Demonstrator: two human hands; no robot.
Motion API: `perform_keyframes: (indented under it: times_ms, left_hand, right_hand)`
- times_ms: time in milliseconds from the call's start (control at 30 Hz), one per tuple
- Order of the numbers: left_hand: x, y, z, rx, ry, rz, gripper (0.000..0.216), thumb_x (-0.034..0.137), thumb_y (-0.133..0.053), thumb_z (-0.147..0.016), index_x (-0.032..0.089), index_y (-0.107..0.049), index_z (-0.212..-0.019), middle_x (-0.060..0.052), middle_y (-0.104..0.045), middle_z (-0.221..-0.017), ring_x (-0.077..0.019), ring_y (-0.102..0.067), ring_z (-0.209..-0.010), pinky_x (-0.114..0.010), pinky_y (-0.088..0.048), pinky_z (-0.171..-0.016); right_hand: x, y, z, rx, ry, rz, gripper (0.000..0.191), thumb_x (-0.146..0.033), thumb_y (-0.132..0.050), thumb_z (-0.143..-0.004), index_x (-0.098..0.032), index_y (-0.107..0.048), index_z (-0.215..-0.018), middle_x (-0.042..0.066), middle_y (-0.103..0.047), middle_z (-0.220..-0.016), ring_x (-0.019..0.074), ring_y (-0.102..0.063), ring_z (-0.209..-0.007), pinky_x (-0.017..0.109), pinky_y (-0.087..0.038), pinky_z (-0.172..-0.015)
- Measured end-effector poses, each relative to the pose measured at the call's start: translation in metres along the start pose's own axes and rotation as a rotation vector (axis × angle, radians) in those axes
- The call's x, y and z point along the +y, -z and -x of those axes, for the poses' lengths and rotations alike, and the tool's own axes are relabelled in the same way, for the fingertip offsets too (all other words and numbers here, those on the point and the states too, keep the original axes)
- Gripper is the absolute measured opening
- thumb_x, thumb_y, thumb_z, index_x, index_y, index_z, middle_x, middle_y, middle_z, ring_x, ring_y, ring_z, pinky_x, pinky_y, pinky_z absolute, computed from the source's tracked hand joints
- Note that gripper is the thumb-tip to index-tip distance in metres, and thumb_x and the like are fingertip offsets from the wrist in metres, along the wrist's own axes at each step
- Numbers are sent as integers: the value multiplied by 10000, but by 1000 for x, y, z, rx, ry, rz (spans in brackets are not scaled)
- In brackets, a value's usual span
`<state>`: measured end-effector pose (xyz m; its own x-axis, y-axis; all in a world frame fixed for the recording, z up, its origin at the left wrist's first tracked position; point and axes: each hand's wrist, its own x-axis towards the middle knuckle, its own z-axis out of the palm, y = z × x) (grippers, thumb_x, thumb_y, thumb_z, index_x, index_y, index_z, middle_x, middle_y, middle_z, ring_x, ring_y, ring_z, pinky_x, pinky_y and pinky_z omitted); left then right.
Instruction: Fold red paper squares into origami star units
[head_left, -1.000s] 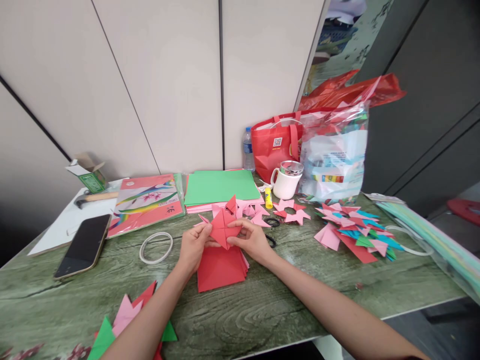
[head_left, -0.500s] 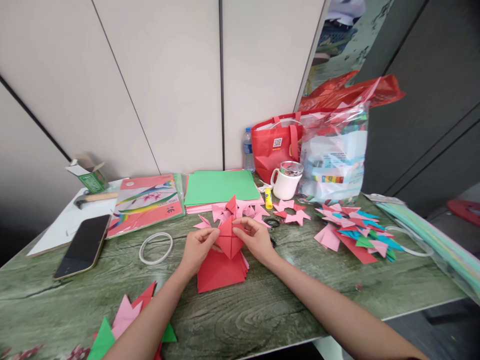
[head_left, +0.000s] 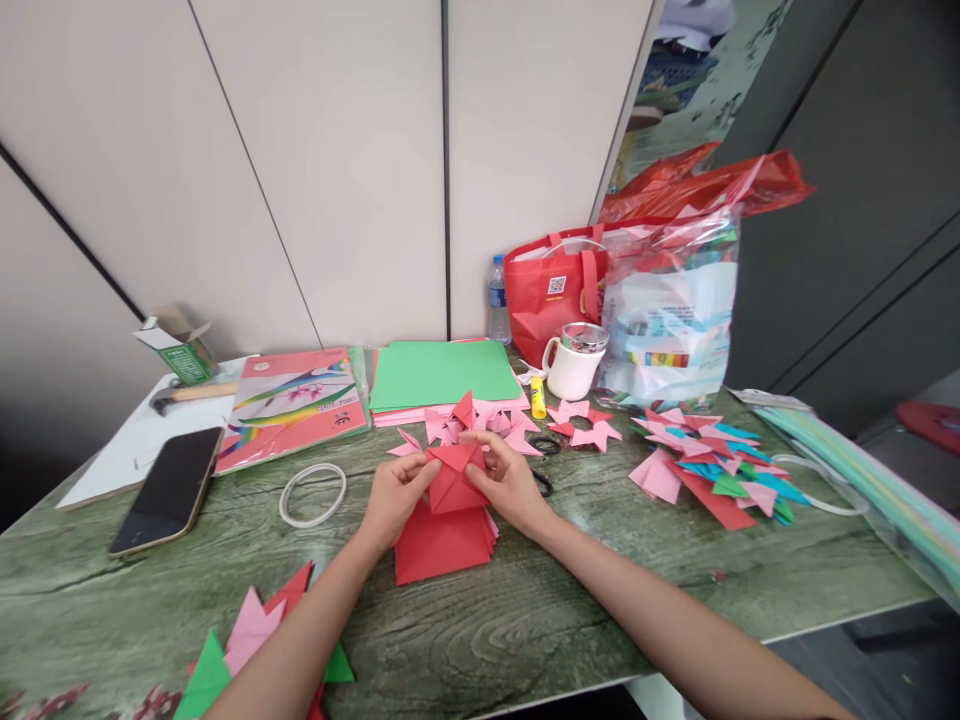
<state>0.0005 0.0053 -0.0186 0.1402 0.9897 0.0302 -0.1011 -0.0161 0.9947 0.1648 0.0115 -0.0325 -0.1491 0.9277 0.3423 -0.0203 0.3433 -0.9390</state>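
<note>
Mug [head_left: 576, 368] and glue stick [head_left: 538, 398] sit beyond held paper [head_left: 454, 488].

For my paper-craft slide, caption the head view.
Both hands hold a folded red paper square by a red-topped stack on a greenish table.

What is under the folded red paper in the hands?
Below the folded red paper shows the near part of a paper stack, red on top, with pink edges at right. Its far part is covered and cannot be seen.
</note>
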Motion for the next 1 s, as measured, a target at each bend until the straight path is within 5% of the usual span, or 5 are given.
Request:
perform_keyframes:
  times_ms: [233, 500, 700, 900, 1000]
  left_hand:
    - [4, -3, 1, 40, 49, 57, 318, 400, -656, -675, 150, -696, -867, 6, -625, -545, -143, -559, -435, -240, -469, -358]
    - [6, -5, 2, -50, 89, 23, 292, 321, -736, -602, 106, -671, -789, -72, -688, -640, -183, -645, -515, -250, -525, -470]
    - [4, -1, -1, 104, 1, 41, 236, 306, -727, -610, 124, -681, -754, -24, -676, -648, -115, -576, -476, -228, -510, -465]
    - [3, 0, 0, 83, -40, -32, 180, 298, -708, -631, 132, -671, -692, -6, -646, -578, -112, -560, -479, -203, -455, -465]
    - [5, -1, 2, 41, -57, -168, 196, 309, -695, -644, 128, -674, -717, 18, -588, -482, -80, -485, -368, -180, -363, -385]
  right_hand:
    - [5, 0, -3, 38, 76, 39, 119, -266, -615, -738, -211, -663, -831, 58, -597, -896, 192, -551, -884, 317, -454, -768]
    - [8, 3, -4, 186, 9, -43, 161, -323, -674, -684, -189, -628, -761, 48, -582, -872, 180, -566, -821, 283, -465, -702]
    - [10, 2, -3, 146, -90, -71, 218, -332, -667, -689, -191, -528, -778, 17, -595, -752, 162, -572, -709, 266, -453, -630]
    - [4, 0, -2, 12, -109, -180, 483, -321, -665, -690, -230, -409, -1090, 9, -629, -811, 171, -608, -757, 294, -472, -690]
    - [-1, 1, -2, -29, -96, -87, 335, -343, -621, -728, -203, -517, -1014, 27, -625, -820, 176, -595, -766, 280, -468, -664]
